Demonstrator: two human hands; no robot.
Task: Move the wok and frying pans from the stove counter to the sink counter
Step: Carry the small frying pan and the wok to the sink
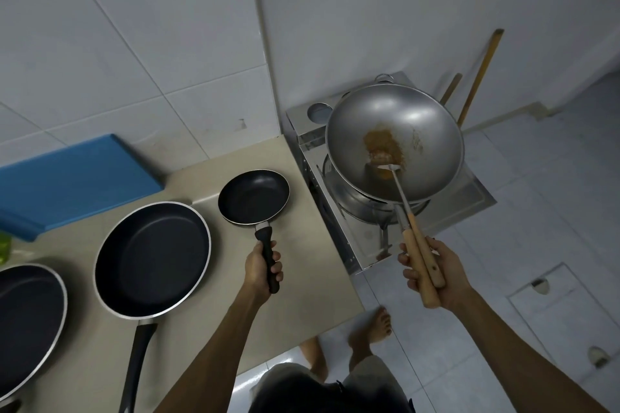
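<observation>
Head view: steel wok point(396, 144) held above the stove point(469, 191) ahead of the right hand point(432, 271) — closed on its wooden handle and a spatula's. Small frying pan point(254, 197) rests on the surface point(302, 278), left hand point(262, 266) gripping its handle.

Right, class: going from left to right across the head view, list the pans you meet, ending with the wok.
Pan cut off by the left edge → large frying pan → small frying pan, its handle in the left hand → wok, its handle in the right hand.
</observation>
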